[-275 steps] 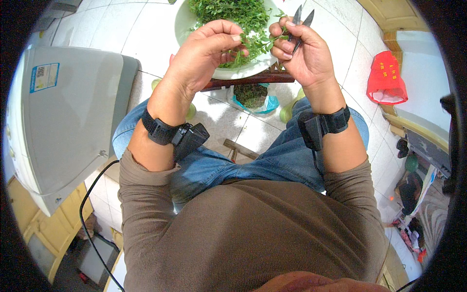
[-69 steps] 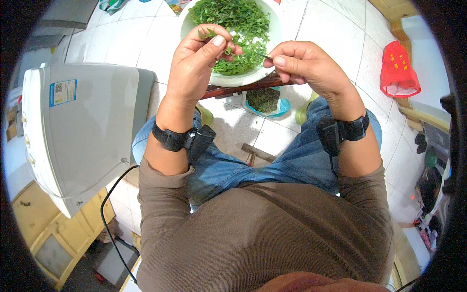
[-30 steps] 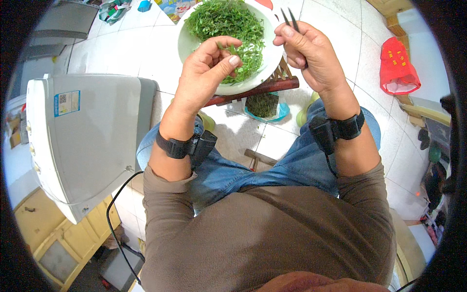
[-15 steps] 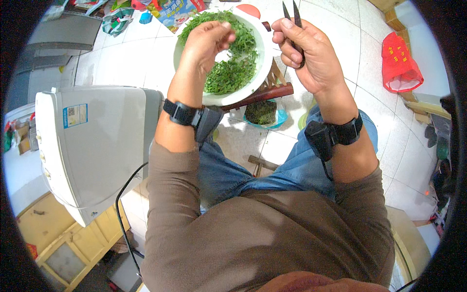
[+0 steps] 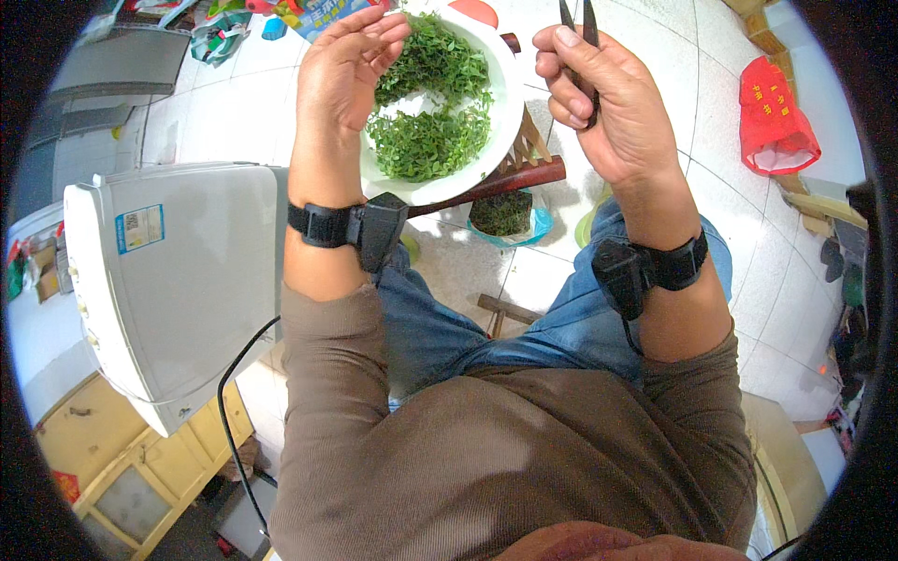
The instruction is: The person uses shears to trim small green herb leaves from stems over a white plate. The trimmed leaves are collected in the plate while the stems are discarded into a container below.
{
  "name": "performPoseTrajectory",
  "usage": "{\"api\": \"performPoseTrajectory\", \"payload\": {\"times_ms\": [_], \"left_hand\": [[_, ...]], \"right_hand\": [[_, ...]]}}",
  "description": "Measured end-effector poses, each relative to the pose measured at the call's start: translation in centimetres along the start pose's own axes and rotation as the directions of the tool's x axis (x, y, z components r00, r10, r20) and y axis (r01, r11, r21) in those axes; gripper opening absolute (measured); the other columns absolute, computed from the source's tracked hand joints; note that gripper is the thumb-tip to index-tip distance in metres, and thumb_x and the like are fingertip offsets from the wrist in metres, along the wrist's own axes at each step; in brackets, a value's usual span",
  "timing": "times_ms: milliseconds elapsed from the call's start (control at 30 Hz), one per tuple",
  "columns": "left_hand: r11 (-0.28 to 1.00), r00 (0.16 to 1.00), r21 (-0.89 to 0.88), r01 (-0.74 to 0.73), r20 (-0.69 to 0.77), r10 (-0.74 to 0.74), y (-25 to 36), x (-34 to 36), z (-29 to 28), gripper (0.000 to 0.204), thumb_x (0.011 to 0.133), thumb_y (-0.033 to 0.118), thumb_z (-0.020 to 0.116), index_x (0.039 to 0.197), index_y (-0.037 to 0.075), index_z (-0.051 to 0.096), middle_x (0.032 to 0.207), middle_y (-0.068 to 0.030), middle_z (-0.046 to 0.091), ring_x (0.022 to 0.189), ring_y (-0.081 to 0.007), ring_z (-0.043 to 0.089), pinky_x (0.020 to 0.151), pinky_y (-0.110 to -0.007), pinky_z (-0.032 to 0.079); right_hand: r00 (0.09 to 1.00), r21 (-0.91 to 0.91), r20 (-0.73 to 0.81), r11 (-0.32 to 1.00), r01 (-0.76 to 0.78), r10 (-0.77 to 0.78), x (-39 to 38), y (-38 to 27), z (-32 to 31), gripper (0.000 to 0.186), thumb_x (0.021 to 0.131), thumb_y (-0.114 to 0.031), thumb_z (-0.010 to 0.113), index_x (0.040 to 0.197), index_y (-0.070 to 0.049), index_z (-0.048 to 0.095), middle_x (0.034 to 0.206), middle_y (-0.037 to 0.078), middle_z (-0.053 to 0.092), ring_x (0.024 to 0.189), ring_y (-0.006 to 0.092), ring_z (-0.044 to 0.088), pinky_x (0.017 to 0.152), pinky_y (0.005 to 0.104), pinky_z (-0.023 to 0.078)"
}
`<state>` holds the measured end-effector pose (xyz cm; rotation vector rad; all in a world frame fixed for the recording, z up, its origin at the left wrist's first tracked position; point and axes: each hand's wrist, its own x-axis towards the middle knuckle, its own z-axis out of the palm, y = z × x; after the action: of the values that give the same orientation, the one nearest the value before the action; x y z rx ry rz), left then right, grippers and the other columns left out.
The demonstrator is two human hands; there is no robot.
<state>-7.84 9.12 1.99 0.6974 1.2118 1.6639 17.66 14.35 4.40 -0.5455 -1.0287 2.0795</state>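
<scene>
My right hand [image 5: 613, 107] is closed round a pair of black snips [image 5: 590, 35], whose two pointed blades stick up past the thumb. Its grip is partly hidden by my fingers. To the left, my left hand [image 5: 341, 75] is over the left rim of a wide white basin [image 5: 508, 103], fingers loosely stretched and apart, with nothing visible in it. Inside the basin lie leafy green sprigs [image 5: 430, 145] in two heaps, with a strip of bare white bottom between them.
The basin rests over a reddish-brown wooden stool [image 5: 533, 175]. Below it, a blue plastic bag [image 5: 540, 229] holds dark green plant bits. A white appliance [image 5: 187, 271] stands at the left, a red bag [image 5: 776, 117] at the far right. A black cable [image 5: 224, 402] runs beside my left arm.
My left hand has moved left from above the greens to the basin's left rim, its fingers loosening from a pinch. My right hand has shifted slightly right; the snips' blades are closer together.
</scene>
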Motion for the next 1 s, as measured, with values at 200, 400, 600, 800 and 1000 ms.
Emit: {"api": "performPoseTrajectory", "payload": {"times_ms": [200, 400, 600, 800, 1000], "left_hand": [[0.967, 0.998, 0.256, -0.006, -0.06, 0.022, 1.7, -3.2, -1.7, 0.024, 0.086, 0.0, 0.049, 0.108, -0.008, 0.055, 0.098, -0.0173, 0.064, 0.083, -0.018, 0.062, 0.073, -0.026, 0.048], [0.779, 0.998, 0.623, 0.064, -0.021, -0.066, 1.0, -6.3, -3.4, 0.02, 0.087, 0.009, 0.056, 0.104, -0.002, 0.059, 0.088, -0.0055, 0.065, 0.075, -0.0125, 0.059, 0.073, -0.025, 0.047], [0.312, 0.997, 0.948, -0.062, 0.076, -0.034, 0.1, -8.0, -3.7, 0.019, 0.085, 0.009, 0.06, 0.102, 0.0, 0.061, 0.086, -0.0092, 0.065, 0.077, -0.0167, 0.061, 0.072, -0.029, 0.049], [-0.018, 0.972, 0.972, -0.233, 0.233, 0.018, 0.2, -8.4, -3.9, 0.023, 0.077, 0.009, 0.063, 0.099, 0.003, 0.064, 0.091, -0.0137, 0.065, 0.083, -0.0276, 0.064, 0.077, -0.035, 0.049], [-0.187, 0.955, 0.937, -0.296, 0.293, -0.045, -0.9, -8.3, -4.6, 0.02, 0.075, 0.014, 0.065, 0.093, 0.005, 0.065, 0.092, -0.0124, 0.065, 0.089, -0.0314, 0.061, 0.078, -0.041, 0.048]], "right_hand": [[0.999, 0.007, -0.049, 1.0, -0.019, 0.02, 0.0, 0.1, 0.0, 0.018, 0.088, -0.016, 0.061, 0.094, 0.001, 0.06, 0.07, 0.001, 0.053, 0.049, 0.0029, 0.036, 0.043, 0.0179, 0.028], [0.996, -0.017, -0.07, 0.999, -0.048, 0.047, 0.0, 0.7, 0.2, 0.018, 0.088, -0.015, 0.061, 0.096, 0.001, 0.06, 0.065, -0.002, 0.045, 0.049, 0.0028, 0.034, 0.042, 0.0181, 0.027], [0.991, -0.033, -0.088, 0.994, -0.1, 0.097, 0.5, 1.9, 0.7, 0.019, 0.088, -0.014, 0.06, 0.099, 0.002, 0.06, 0.065, -0.002, 0.044, 0.048, 0.0029, 0.034, 0.042, 0.0178, 0.027], [0.987, -0.094, -0.113, 0.988, -0.123, 0.113, 0.9, 2.9, 1.0, 0.02, 0.089, -0.014, 0.059, 0.101, 0.002, 0.059, 0.065, -0.002, 0.044, 0.049, 0.0025, 0.034, 0.042, 0.0174, 0.027], [0.988, -0.19, -0.066, 0.971, -0.148, 0.137, 0.8, 3.6, 0.8, 0.026, 0.093, -0.014, 0.052, 0.111, 0.004, 0.055, 0.069, -0.002, 0.045, 0.052, 0.0015, 0.035, 0.045, 0.015, 0.029]]}}
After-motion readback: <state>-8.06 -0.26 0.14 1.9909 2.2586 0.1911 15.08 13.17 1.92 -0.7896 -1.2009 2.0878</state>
